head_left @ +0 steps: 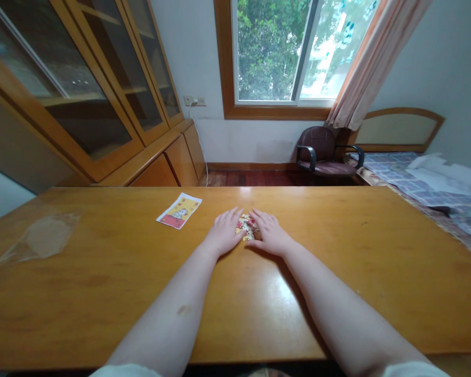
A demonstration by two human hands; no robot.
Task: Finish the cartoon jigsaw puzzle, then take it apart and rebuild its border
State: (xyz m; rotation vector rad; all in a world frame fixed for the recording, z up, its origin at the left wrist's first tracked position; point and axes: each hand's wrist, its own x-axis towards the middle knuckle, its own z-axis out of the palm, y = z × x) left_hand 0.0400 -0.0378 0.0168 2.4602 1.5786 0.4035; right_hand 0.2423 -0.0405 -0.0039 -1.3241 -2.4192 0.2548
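A small heap of jigsaw puzzle pieces (246, 226), white, yellow, red and brown, lies on the wooden table (235, 303). Along its left side rests my left hand (224, 230), palm down, fingers stretched out and thumb touching the near edge of the heap. My right hand (270, 231) lies against the right side in the same way, its thumb apart from the fingers. Some pieces are partly hidden under the two hands. Neither hand grips anything that I can see.
A picture card (179, 210) with a yellow and red print lies left of my hands. Further left is a clear plastic bag (43, 235). Beyond the table stand a glass-door cabinet (125, 68), an armchair (325, 149) and a bed (435, 178).
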